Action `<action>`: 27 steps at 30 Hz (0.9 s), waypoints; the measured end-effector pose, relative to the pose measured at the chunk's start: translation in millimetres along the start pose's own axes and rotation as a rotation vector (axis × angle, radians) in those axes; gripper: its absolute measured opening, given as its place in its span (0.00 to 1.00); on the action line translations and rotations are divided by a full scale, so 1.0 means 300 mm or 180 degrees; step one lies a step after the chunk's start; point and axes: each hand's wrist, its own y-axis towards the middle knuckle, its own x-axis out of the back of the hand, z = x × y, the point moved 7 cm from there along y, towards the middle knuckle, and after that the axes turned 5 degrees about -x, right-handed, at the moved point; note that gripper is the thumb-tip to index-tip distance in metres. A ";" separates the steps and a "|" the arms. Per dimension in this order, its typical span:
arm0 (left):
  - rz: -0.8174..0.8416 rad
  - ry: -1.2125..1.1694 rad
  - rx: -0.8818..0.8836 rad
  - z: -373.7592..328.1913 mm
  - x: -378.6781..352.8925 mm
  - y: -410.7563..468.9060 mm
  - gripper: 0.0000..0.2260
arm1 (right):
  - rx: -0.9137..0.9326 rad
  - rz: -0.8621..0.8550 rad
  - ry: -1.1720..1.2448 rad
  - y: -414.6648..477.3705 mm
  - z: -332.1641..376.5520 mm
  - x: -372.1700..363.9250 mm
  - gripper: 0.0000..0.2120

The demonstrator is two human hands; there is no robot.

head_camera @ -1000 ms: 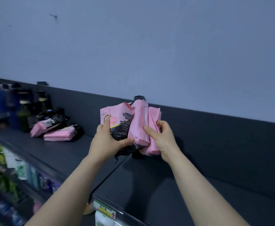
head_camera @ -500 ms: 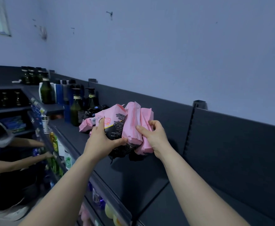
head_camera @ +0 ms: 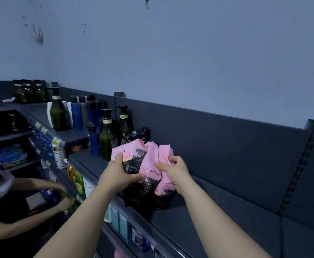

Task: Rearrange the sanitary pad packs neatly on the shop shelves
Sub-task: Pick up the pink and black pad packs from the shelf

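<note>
I hold a bunch of pink-and-black sanitary pad packs (head_camera: 148, 164) upright between both hands, their black lower ends resting on or just above the dark top shelf (head_camera: 217, 220). My left hand (head_camera: 118, 175) grips the front pack with printed text. My right hand (head_camera: 174, 172) clutches the pink packs on the right side. Behind the bunch, a black pack (head_camera: 139, 134) leans near the bottles, partly hidden.
Dark green pump bottles (head_camera: 107, 135) and blue bottles (head_camera: 93, 140) stand just left of the packs. A dark back panel (head_camera: 227, 146) runs behind the shelf. Another person (head_camera: 22, 207) reaches into lower shelves at the left. Products fill the lower shelves (head_camera: 119, 222).
The view has swung left and the packs have come lower, closer to the bottles. Both hands keep their grip. The other person's arms have come further into view.
</note>
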 end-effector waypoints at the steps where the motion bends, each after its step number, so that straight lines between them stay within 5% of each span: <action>1: 0.0089 -0.0035 0.0039 0.037 -0.019 0.019 0.61 | 0.0028 -0.0140 -0.0205 0.014 -0.008 -0.018 0.24; 8: 0.0366 -0.0160 0.0252 0.136 -0.104 0.126 0.68 | -0.0245 -0.0936 -0.0775 0.070 -0.086 0.040 0.27; 16: 0.0784 0.0030 0.0290 0.167 -0.122 0.225 0.75 | -0.0421 -0.1080 -0.0827 0.112 -0.125 0.026 0.27; 22: 0.0818 -0.0070 0.0201 0.196 -0.104 0.240 0.75 | -0.0728 -0.1350 -0.1624 0.101 -0.129 0.068 0.29; 27: 0.0334 0.0458 -0.0059 0.164 -0.068 0.177 0.63 | -0.0531 -0.1625 -0.2263 0.085 -0.109 0.096 0.27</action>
